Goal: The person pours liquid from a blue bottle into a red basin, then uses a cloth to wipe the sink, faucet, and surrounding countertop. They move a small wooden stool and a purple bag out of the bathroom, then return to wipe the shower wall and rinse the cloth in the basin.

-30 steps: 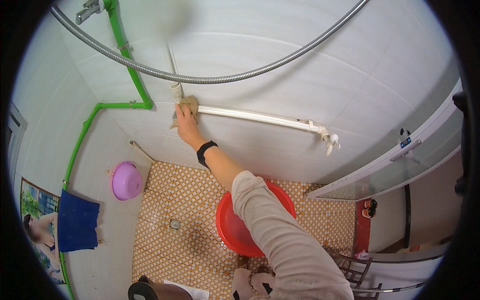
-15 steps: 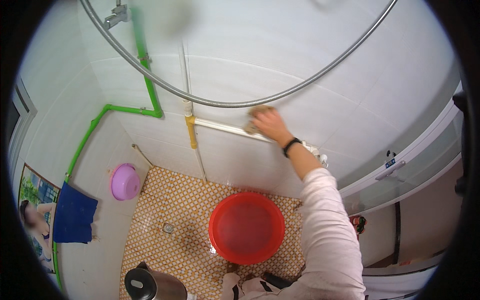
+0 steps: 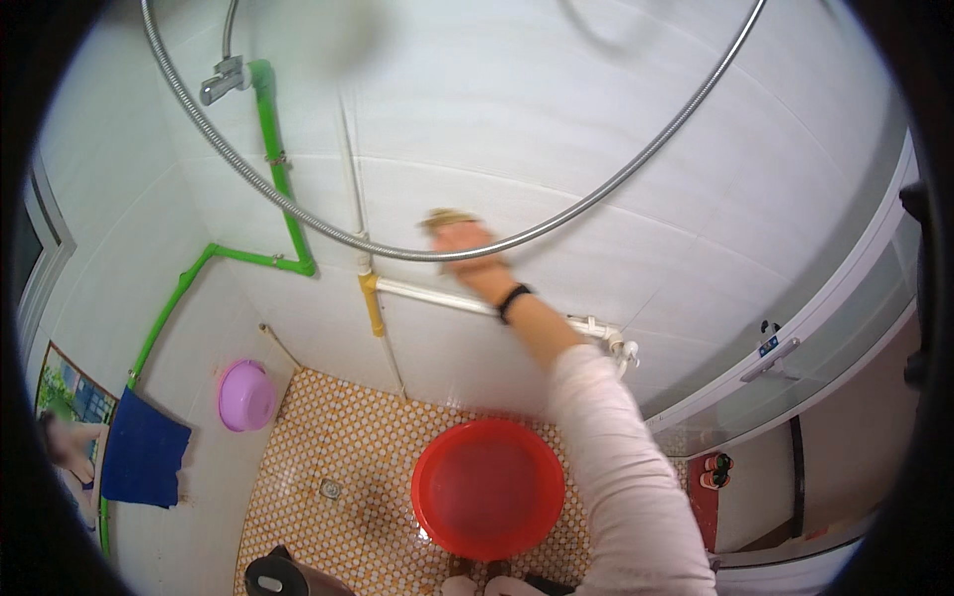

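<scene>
Nearest the camera, low in view: red basin on the patterned floor, holding shallow water. Dark kettle-like pot at the bottom edge. Small purple bowl in the floor corner to the left; blue cloth hanging on the left wall.

Right arm in a pale sleeve rises from the lower edge, black wristband at the wrist. It crosses in front of the white pipe that runs along the wall.

Right hand pressed flat to the white tiled wall, fingers closed over a tan sponge; only its upper edge shows. The sponge sits just above the metal shower hose. Green pipe runs further left.

Left hand: out of frame.
</scene>
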`<state>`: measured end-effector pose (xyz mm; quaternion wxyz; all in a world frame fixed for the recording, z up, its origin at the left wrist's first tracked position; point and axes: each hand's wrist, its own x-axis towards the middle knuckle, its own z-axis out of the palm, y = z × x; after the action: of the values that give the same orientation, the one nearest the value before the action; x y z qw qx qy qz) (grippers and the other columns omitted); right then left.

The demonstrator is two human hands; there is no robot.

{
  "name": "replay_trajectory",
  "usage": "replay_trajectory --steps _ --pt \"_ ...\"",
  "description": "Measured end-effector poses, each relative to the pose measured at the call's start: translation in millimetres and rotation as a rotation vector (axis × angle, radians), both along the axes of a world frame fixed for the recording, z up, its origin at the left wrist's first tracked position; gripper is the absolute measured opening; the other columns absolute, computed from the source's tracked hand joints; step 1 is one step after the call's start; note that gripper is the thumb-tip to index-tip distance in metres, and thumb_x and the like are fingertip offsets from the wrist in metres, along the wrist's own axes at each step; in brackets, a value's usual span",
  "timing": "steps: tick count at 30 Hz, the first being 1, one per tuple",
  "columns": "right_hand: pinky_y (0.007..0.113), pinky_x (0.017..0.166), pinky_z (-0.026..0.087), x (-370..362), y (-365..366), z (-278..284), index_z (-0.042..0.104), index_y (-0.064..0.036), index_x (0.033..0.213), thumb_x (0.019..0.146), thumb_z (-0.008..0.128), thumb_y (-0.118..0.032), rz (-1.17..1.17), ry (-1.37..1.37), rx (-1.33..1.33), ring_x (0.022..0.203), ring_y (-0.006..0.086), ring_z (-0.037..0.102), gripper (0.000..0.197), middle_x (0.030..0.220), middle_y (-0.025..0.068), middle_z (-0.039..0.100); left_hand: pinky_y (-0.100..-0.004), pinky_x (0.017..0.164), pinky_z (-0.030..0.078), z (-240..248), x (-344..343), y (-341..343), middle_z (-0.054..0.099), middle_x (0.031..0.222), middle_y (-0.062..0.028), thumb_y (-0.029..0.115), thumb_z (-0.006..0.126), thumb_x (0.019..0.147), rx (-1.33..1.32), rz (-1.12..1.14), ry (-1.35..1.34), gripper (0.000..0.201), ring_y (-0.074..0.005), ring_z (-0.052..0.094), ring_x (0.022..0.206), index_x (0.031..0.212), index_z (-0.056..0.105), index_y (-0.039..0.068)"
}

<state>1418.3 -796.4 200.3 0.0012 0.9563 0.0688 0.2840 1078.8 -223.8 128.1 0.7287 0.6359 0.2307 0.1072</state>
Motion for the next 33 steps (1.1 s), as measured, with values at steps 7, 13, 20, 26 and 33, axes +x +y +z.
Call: replay_trajectory --steps 7,13,20,26,33 --pt "0.032 0.084 0.042 38.1 18.8 12.3 0.061 -0.0125 0.080 0.074 0.062 -0.014 0.243 -0.254 -0.450 0.097 0.0199 0.052 0.006 0.095 0.0015 0.056 -0.0278 0.053 0.039 10.6 16.7 -40.2 0.047 0.085 -0.0052 0.043 0.054 0.089 0.003 -0.042 -0.010 0.040 -0.0159 0.047 0.064 0.108 0.043 0.009" --pt "0.037 0.075 0.047 -88.7 -129.9 90.8 0.060 -0.0134 0.078 0.073 0.061 -0.014 0.075 -0.298 -0.503 0.081 0.0195 0.055 0.005 0.081 0.0007 0.058 -0.0269 0.051 0.038 35.1 42.4 -88.0 0.047 0.082 -0.0050 0.043 0.054 0.090 0.004 -0.159 0.007 0.039 -0.0154 0.047 0.061 0.105 0.044 0.008" --pt "0.042 0.069 0.045 -269.9 -322.6 201.5 0.060 -0.0105 0.092 0.075 0.059 -0.009 -0.438 -0.678 -0.452 0.085 0.0298 0.056 0.017 0.089 0.0108 0.056 -0.0259 0.049 0.038 64.5 52.3 -139.4 0.048 0.079 -0.0048 0.042 0.053 0.090 0.027 -0.245 -0.012 0.037 -0.0147 0.046 0.058 0.102 0.046 0.007" --pt "0.046 0.086 0.041 -316.8 -418.5 272.4 0.056 -0.0048 0.107 0.074 0.055 -0.003 -0.848 -0.942 -0.026 0.103 0.0390 0.046 0.032 0.110 0.0187 0.049 -0.0251 0.048 0.037 81.4 52.6 -174.6 0.048 0.076 -0.0046 0.042 0.052 0.091 0.059 -0.263 -0.020 0.037 -0.0142 0.046 0.056 0.099 0.047 0.007" --pt "0.053 0.088 0.038 -278.3 -397.6 83.2 0.052 -0.0019 0.106 0.073 0.057 -0.004 -0.829 -0.714 0.070 0.100 0.0432 0.044 0.033 0.104 0.0229 0.044 -0.0241 0.046 0.037 89.6 47.8 -209.2 0.048 0.073 -0.0044 0.042 0.051 0.091 0.102 -0.281 -0.015 0.036 -0.0136 0.046 0.053 0.096 0.049 0.006"
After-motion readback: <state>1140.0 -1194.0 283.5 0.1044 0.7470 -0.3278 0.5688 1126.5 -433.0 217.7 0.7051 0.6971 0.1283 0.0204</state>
